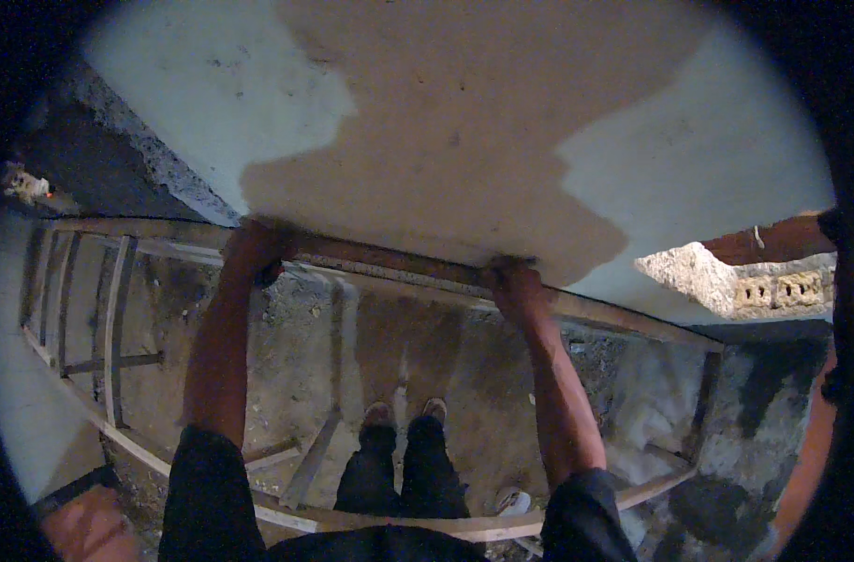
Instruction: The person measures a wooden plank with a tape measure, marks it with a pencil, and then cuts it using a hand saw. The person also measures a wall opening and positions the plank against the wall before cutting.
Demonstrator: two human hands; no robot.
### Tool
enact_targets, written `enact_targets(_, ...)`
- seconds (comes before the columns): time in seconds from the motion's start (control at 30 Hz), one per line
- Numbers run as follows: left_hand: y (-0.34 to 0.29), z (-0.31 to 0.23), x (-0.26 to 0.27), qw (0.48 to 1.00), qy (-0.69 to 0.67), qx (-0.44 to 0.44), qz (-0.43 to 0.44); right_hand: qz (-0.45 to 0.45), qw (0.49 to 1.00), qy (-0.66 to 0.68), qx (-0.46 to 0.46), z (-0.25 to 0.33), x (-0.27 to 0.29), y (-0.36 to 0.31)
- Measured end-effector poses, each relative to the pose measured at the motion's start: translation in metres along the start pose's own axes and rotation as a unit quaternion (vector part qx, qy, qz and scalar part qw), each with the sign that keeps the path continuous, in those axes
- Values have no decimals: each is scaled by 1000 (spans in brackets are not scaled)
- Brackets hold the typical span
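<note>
Wooden and long, a straight board point(427, 265) runs across the plastered wall point(464, 122), and both hands press it there. The left hand point(257, 245) and the right hand point(516, 286) reach forward on extended arms, fingers curled tight over the board's upper edge, well apart. The wall shows damp brownish plaster between paler dry patches. Below, a rough timber scaffold frame point(118, 328) surrounds the person's shoes point(406, 412) on gritty ground.
</note>
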State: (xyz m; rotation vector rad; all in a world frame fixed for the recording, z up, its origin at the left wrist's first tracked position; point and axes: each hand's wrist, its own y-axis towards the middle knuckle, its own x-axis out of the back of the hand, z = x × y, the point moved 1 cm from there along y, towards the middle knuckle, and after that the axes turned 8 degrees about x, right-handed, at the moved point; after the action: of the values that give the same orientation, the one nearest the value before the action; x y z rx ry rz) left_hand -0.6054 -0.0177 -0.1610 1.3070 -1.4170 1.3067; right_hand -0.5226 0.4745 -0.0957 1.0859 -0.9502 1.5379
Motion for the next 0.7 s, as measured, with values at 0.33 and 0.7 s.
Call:
enact_targets(0.33,-7,-13,22,989,-119,63,68,-240,970,21,-15,-14,-29,-80)
enact_targets(0.7,-56,2,27,959,-125,-48,250,26,998,-12,61,-19,12,-79)
